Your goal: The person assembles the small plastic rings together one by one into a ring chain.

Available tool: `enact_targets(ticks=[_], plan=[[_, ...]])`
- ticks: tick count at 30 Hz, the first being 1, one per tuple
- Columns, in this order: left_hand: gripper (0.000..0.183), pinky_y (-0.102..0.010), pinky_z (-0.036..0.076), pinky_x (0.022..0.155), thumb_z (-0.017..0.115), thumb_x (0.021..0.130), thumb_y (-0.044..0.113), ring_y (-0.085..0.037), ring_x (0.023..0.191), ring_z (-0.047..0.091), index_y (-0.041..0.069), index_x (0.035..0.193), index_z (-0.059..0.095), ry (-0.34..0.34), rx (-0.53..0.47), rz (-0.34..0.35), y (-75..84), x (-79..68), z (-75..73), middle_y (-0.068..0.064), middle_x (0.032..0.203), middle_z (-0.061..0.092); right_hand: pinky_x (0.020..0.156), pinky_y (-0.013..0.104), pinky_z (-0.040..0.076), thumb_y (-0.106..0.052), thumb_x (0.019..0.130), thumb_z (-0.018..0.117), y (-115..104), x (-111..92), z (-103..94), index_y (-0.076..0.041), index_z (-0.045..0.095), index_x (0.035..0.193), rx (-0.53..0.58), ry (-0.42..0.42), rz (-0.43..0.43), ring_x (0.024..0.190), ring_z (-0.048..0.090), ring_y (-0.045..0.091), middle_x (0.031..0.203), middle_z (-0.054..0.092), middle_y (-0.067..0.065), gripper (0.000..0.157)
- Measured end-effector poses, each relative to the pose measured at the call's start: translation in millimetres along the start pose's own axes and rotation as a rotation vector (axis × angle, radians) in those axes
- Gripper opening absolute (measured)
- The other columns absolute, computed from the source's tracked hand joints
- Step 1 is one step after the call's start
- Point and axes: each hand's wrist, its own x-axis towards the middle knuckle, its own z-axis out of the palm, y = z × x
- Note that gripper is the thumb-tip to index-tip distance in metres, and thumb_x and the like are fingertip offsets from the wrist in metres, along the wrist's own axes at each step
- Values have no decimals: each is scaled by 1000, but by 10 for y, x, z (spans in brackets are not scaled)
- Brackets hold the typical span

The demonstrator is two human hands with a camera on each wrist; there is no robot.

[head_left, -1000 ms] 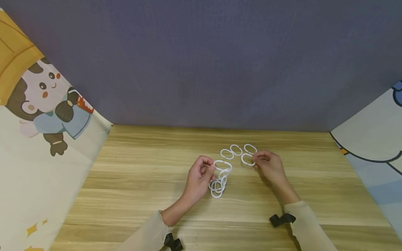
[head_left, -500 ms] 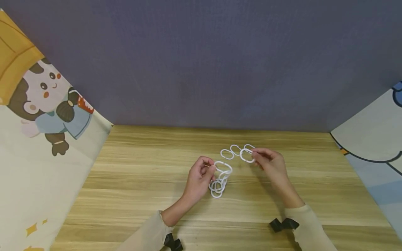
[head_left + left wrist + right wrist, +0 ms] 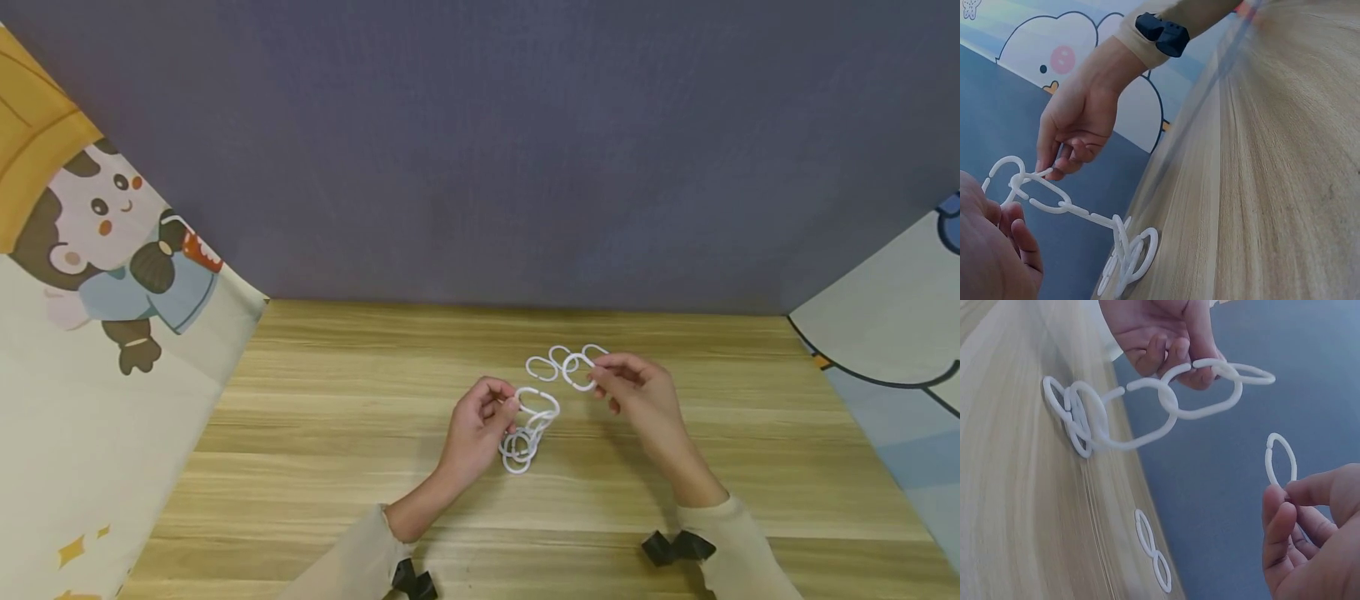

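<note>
My left hand (image 3: 476,437) pinches the top link of a chain of white plastic links (image 3: 1210,414). Each oval link has a small gap in its side. The chain hangs from these fingers, and its lower links lie heaped on the table, right of the left hand. Between thumb and fingertips, my right hand (image 3: 648,404) pinches a single white plastic link (image 3: 1294,456), held above the table. In the right wrist view this link is apart from the chain. In the left wrist view the links overlap near the left hand (image 3: 997,250).
Several loose white links (image 3: 527,367) lie on the wooden table (image 3: 360,400) behind the hands, partly covered by the held link in the head view. A dark blue-grey panel (image 3: 480,167) stands at the back. Cartoon-printed panels (image 3: 75,417) flank both sides.
My right hand has lifted its link off the table and brought it left, towards the chain. The left hand has barely moved, still holding the chain's top link.
</note>
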Motion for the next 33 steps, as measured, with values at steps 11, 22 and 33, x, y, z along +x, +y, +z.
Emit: enact_targets(ticks=[11,22,33], plan=[[12,-21,56,68,69,105,-4,-7,73,62,-12,112,65,-19,46,41,-7,-59,-38,-28,94,68,61,26,56,0,104,74,-101,-155,124,6,71,111,38,-26,5,71,69,13,89,79,2,9],[10,-19,55,65,73,104,0,-17,73,67,-9,109,69,-45,81,77,-44,-95,-39,-26,90,71,63,28,62,5,103,69,-154,-263,198,5,70,97,112,-90,-20,67,70,13,82,77,3,6],[8,-18,52,67,79,99,1,-7,75,61,-4,105,76,-38,125,116,-47,-46,15,-12,89,72,62,29,63,7,100,65,-202,-192,213,12,67,100,35,-77,48,64,68,14,80,73,11,5]])
